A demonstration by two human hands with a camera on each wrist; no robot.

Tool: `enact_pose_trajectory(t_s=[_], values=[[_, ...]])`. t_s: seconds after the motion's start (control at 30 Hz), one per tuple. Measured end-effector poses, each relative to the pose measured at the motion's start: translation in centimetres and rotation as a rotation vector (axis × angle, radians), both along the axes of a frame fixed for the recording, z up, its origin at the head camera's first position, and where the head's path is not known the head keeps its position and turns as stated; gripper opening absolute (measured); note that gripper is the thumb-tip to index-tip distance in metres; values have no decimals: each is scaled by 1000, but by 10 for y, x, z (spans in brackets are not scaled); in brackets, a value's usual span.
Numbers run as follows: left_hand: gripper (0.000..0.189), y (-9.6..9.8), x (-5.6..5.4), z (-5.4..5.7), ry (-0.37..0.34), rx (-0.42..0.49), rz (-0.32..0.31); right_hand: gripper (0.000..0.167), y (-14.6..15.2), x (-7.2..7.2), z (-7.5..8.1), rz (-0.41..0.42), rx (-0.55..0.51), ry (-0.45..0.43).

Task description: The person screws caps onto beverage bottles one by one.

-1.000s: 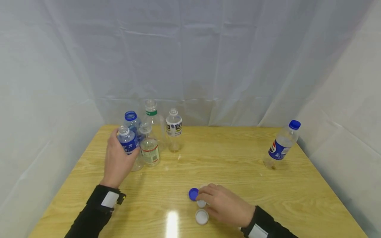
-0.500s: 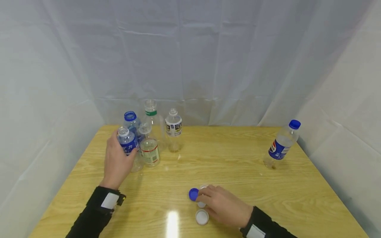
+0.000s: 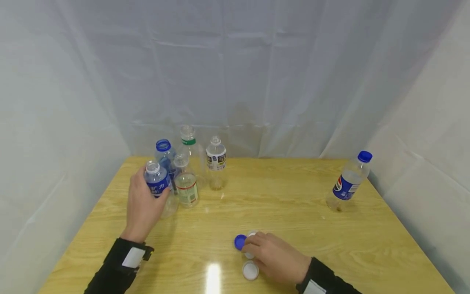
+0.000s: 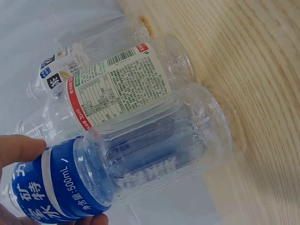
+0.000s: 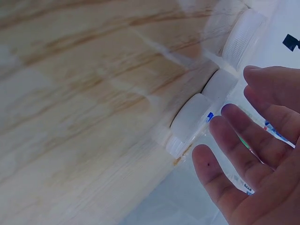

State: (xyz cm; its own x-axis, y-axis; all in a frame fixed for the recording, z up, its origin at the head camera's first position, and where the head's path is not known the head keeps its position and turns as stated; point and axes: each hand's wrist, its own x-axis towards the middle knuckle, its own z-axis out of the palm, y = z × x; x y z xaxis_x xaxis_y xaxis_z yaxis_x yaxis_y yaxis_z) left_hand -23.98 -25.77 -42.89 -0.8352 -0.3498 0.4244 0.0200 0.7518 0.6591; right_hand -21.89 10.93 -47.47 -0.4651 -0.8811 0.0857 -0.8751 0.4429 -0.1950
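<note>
My left hand (image 3: 142, 208) grips an uncapped clear bottle with a blue label (image 3: 158, 187) around its upper part. In the left wrist view the thumb and fingertips wrap the blue label (image 4: 61, 183), and the clear lower body reaches down to the tabletop. Over a small group of bottle caps hovers my right hand (image 3: 274, 256), its fingers loosely bent with nothing between them. A blue cap (image 3: 240, 242) and a white cap (image 3: 250, 270) lie at its fingertips; two more white ones are partly hidden by the hand. The right wrist view shows white caps (image 5: 191, 117) beside the fingers.
Beside the left hand stand several uncapped bottles: a blue-necked one (image 3: 164, 155), a green-labelled one (image 3: 186, 191), a tall green-banded one (image 3: 194, 157) and a white-labelled one (image 3: 216, 161). A blue-capped Pepsi bottle (image 3: 346, 183) stands far right. Pale sheeting (image 3: 242, 81) encloses the table (image 3: 279, 192).
The left hand's bottle has shifted slightly nearer to me. My right hand has drawn back a little to the right, showing more of the rear white cap. The whole head view has shifted slightly.
</note>
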Motion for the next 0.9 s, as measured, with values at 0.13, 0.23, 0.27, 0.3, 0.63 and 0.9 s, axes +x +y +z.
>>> enact_pose_trajectory(t_s=[0.13,0.23,0.27,0.3,0.63,0.9], values=[[88,1,6,2,31,-29,4,31,1,0,-1,9,-10,13],[87,4,12,5,60,-51,-2,31,2,0,-2,23,-34,36],[87,5,14,5,72,-56,-5,31,2,0,-2,28,-43,40],[87,7,16,6,85,-62,-8,31,2,0,-3,32,-52,45],[85,28,39,20,210,-111,-106,31,2,1,-1,36,-75,26],[85,45,52,27,293,-182,-209,30,2,1,-3,34,-71,26]])
